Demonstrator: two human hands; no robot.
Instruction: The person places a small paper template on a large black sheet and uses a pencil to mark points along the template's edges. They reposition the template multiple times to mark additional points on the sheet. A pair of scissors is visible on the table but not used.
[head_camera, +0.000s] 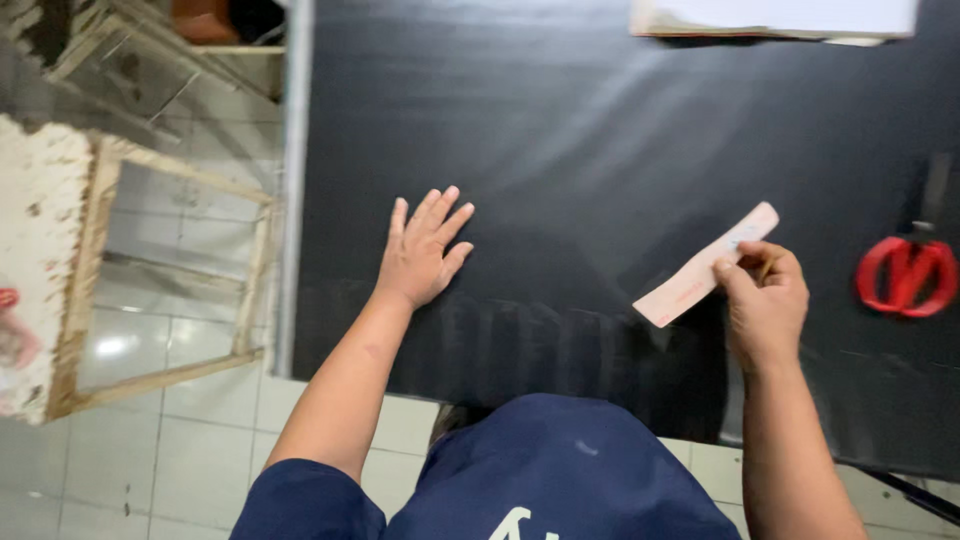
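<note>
We press our left hand flat with fingers spread on the black sheet, while our right hand pinches a pink paper strip, red scissors lying just past those fingers.

We are seeing one label, a long pale pink paper strip with rounded ends, lying slanted toward two o'clock and pinched in our right hand above the black table.
</note>
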